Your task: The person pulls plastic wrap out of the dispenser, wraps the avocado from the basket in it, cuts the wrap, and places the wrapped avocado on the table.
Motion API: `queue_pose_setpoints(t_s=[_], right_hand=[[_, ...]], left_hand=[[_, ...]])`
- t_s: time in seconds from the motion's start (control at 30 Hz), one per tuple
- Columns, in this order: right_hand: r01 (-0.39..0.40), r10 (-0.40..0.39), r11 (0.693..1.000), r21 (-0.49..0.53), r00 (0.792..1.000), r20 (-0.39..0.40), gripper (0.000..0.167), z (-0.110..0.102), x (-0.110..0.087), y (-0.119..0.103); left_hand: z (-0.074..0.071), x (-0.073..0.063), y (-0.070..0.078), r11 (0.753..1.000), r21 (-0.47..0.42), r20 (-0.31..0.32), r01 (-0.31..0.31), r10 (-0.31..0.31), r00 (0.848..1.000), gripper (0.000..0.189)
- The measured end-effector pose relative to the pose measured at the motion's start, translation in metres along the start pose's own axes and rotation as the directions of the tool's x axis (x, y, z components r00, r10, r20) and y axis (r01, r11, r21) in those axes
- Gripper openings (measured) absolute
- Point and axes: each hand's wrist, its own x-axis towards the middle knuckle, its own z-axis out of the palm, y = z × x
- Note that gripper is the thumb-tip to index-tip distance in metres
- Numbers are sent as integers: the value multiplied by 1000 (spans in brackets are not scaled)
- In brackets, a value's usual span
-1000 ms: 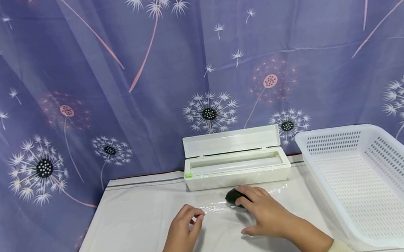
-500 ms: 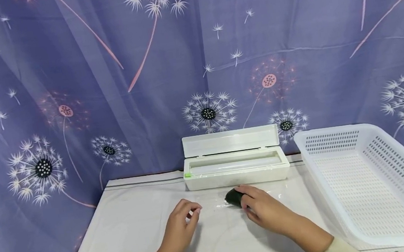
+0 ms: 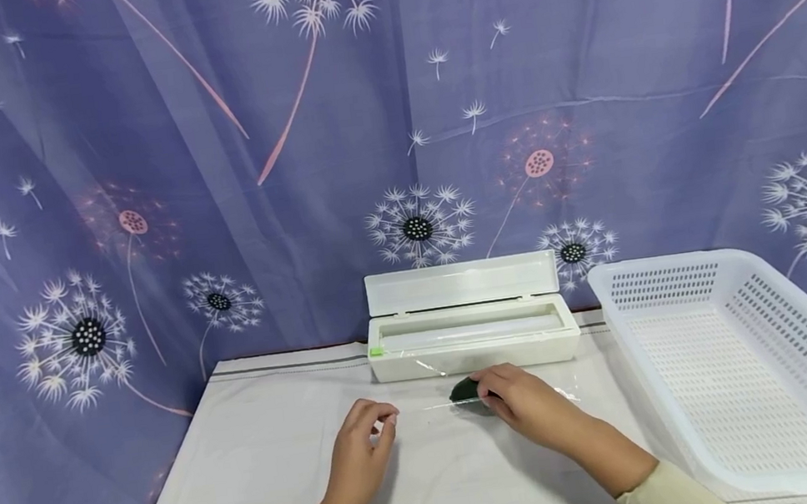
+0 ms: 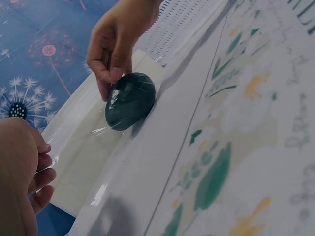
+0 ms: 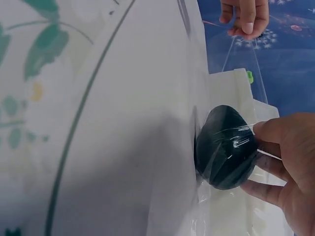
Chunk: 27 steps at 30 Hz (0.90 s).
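Note:
A dark green, glossy avocado (image 5: 226, 150) lies on its side in front of a white cling film dispenser (image 3: 475, 357). Clear cling film (image 4: 98, 194) stretches over the avocado, with shiny creases across its skin. My right hand (image 3: 524, 405) holds the avocado's right end, thumb in front and fingers curled behind, film drawn tight at the thumb tip. To the left, my left hand (image 3: 361, 450) pinches an edge of the film between thumb and fingers; in the right wrist view thin film lines run from it toward the dispenser.
The dispenser's lid (image 3: 462, 283) stands raised, showing a film roll (image 3: 470, 332) and a green slider (image 3: 376, 351). A white perforated plastic basket (image 3: 655, 389) stands at the right. A dandelion-print curtain (image 3: 256, 220) hangs behind the white-covered table (image 3: 249, 473).
My right thumb has closed in toward the avocado from a spread position. The film's near edge has lifted and now crosses in front of the avocado. My left hand has shifted slightly up and left.

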Motion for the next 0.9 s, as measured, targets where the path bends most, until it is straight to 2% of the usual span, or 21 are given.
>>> queue_pose_setpoints(t_s=[0.27,0.33,0.43,0.53,0.6,0.7,0.9], right_hand=[[-12,12,1000,8,1000,-19,16,4,3,4],[-24,25,1000,6,1000,-19,16,4,4,4],[-52,52,999,2,998,-19,15,4,6,4],[-83,84,996,8,996,-14,15,3,9,3],[-112,112,993,22,994,-7,16,2,10,2],[-158,157,986,46,987,14,15,1,10,2],[-201,198,978,64,979,42,14,3,11,5]], left_hand=[[2,0,7,998,53,-112,-23,29,993,29],[3,0,11,995,74,-136,-61,71,988,32],[7,-1,19,981,81,-139,-174,184,973,31],[15,-4,28,955,59,-98,-291,296,950,27],[21,-7,34,942,25,-49,-336,337,940,25],[32,-10,41,930,1,35,-369,368,929,24],[53,-11,49,914,52,192,-402,386,902,29]])
